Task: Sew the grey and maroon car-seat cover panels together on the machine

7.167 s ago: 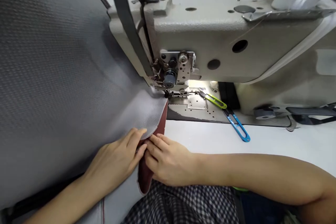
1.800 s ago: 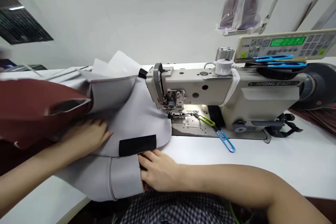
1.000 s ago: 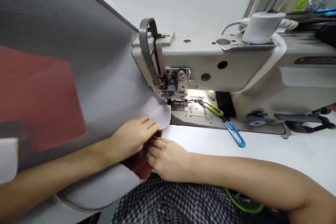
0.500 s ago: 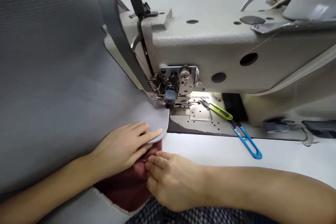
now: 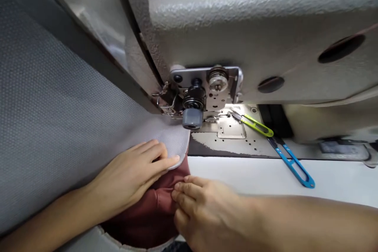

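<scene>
My left hand (image 5: pixel 134 173) rests on the rounded corner of a thick grey fabric (image 5: pixel 174 139). Its index finger lies along the fabric's lower edge, and the other fingers are bent, with the edge between index finger and thumb. Just right and below, my right hand (image 5: pixel 203 204) pinches a gathered fold of dark red fabric (image 5: pixel 165 199), which comes out from under the grey corner. The far end of the grey corner runs beneath the sewing machine head (image 5: pixel 206 86). Its needle and presser foot are hidden behind a grey-capped knob (image 5: pixel 192 118).
Yellow-green thread snips (image 5: pixel 258 126) lie on the metal machine bed (image 5: pixel 218 145), their handle end touching blue thread snips (image 5: pixel 295 167). The blue pair reaches onto the white tabletop (image 5: pixel 236 171). The large grey fabric piece rises along the left side.
The view has come closer to the machine, which looks larger. More red fabric shows along the grey corner's right edge. Both hands keep their grip on the fabrics.
</scene>
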Available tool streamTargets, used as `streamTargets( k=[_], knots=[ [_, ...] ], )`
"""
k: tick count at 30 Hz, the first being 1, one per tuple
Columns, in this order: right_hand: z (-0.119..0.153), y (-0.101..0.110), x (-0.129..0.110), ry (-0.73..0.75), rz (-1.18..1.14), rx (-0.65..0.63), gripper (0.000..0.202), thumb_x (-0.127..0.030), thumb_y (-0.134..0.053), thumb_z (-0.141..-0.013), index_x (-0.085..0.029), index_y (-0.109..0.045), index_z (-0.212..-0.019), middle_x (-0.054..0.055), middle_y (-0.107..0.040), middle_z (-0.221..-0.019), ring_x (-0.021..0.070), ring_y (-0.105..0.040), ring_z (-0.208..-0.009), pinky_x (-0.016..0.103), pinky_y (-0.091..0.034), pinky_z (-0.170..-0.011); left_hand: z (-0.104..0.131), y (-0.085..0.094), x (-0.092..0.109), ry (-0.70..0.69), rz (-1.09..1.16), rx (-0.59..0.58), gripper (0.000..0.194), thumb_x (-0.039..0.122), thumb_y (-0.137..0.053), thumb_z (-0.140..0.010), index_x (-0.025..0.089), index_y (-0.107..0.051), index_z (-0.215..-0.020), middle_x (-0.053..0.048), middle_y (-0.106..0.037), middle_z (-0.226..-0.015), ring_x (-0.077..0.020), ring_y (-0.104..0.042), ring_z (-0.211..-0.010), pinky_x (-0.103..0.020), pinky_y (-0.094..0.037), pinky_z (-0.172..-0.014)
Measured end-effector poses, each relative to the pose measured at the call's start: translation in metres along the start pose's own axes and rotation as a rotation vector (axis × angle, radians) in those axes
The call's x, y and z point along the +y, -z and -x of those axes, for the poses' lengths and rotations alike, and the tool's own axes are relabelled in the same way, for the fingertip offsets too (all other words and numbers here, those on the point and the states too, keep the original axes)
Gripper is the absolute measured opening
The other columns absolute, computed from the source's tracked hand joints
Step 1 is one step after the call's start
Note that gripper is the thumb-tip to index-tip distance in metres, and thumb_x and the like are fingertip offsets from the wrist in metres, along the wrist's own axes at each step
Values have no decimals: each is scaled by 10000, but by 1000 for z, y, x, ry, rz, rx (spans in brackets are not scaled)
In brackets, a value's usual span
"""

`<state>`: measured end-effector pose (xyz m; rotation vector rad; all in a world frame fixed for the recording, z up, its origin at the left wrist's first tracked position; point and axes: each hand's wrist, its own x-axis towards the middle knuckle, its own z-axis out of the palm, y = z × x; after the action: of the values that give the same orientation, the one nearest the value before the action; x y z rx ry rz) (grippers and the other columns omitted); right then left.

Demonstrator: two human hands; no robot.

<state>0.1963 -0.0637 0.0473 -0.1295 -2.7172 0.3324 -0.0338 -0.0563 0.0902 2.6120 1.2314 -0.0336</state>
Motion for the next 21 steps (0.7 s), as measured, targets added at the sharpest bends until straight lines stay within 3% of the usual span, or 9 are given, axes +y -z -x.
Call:
streamTargets(
  k=[8,15,21],
  knots=[
    [-1,10,16,-30,-54,-74,238,-244,-580,-870,-60,-688,-975,202,-710,-1122,250,-682,-921,378,-506,-948,-17,1,-9,18,-30,17,337,174,-395,-988,301,-629,-1195,-7,-538,-815,-157,-472,-756,-281,-354,-658],
    [-1,3,25,-64,-7,-33,213,-196,-542,-889,-67,-688,-974,201,-697,-1151,262,-661,-1007,396,-483,-989,-34,10,-12,-15,-79,-26,274,90,-424,-927,230,-659,-926,-9,-503,-789,-151,-457,-702,-281,-313,-595],
    [-4,8,35,-99,-16,-53,192,-184,-542,-900,-70,-689,-949,184,-703,-1125,263,-637,-1079,385,-461,-1044,-45,14,-14,7,-162,-64,239,97,-465,-912,223,-663,-961,-9,-502,-780,-153,-465,-709,-268,-313,-580]
  ],
)
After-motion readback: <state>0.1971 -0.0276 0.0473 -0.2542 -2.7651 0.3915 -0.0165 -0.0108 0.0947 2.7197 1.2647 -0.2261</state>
